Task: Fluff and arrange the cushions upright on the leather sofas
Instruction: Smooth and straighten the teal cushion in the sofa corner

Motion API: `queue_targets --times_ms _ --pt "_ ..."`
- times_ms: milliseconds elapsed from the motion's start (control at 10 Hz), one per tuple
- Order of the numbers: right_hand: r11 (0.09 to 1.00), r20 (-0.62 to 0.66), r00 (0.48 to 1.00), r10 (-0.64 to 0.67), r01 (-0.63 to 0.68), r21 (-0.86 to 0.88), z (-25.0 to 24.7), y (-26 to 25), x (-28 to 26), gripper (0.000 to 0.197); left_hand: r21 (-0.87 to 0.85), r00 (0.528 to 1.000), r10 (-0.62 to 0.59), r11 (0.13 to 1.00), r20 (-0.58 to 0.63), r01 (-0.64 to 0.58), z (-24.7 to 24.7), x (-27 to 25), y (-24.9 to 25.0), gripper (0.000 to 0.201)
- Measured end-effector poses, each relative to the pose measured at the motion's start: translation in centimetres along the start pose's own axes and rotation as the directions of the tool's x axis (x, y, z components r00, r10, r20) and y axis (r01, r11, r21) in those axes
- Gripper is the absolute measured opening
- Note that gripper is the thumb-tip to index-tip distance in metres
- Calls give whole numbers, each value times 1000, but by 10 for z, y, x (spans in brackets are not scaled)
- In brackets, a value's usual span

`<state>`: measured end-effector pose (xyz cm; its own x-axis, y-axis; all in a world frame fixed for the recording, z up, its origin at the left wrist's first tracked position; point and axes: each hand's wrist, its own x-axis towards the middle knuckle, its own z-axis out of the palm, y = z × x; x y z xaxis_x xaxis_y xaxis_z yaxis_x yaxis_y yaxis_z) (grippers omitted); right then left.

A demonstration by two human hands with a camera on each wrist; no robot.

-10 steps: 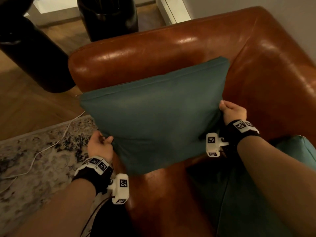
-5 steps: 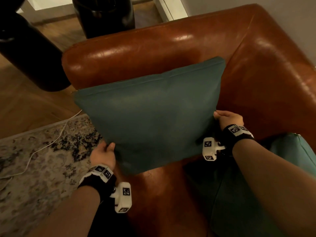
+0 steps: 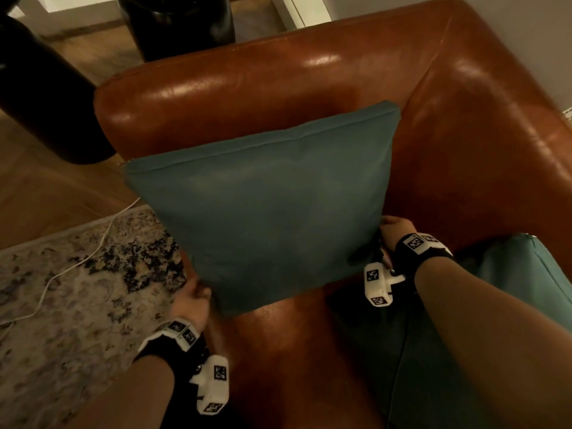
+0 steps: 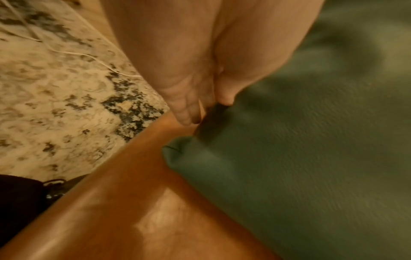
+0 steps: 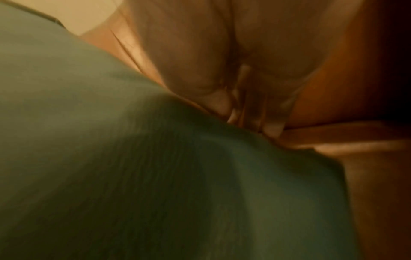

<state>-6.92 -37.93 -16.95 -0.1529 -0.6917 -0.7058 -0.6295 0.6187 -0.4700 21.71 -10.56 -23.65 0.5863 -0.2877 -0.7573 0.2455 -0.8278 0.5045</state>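
A square teal cushion (image 3: 263, 205) stands upright on the seat of the brown leather sofa (image 3: 278, 72), leaning toward its backrest. My left hand (image 3: 192, 300) pinches the cushion's lower left edge; in the left wrist view the hand (image 4: 206, 110) has its thumb on the front of the cushion (image 4: 311, 140) and its fingers behind. My right hand (image 3: 394, 230) grips the cushion's lower right edge, fingers curled behind it. The right wrist view is blurred, showing the hand (image 5: 244, 105) against the cushion (image 5: 111, 158).
A second teal cushion (image 3: 510, 289) lies on the seat under my right forearm. A patterned rug (image 3: 77, 289) with a white cable (image 3: 102, 243) covers the floor to the left. Two dark round objects (image 3: 46, 97) stand behind the sofa's arm.
Both hands have slid down the cushion's sides toward its lower corners. The cushion has settled lower and closer to the backrest.
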Motion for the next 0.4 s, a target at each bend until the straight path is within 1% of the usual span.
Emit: queue_targets --times_ms 100,200,300,400 --pt "1000 -73 997 23 -24 -18 5 7 11 15 23 996 -18 1000 -86 20 9 7 5 4" --pt "1000 -206 978 22 -24 -7 0 1 7 13 133 989 -10 991 -149 30 4 10 15 14" --pt "1000 -252 968 0 0 0 -3 0 12 15 242 989 -2 970 -146 38 3 12 24 17" --pt "999 -240 970 32 -33 0 -3 -4 13 19 327 995 -8 944 -96 39 1 15 29 23"
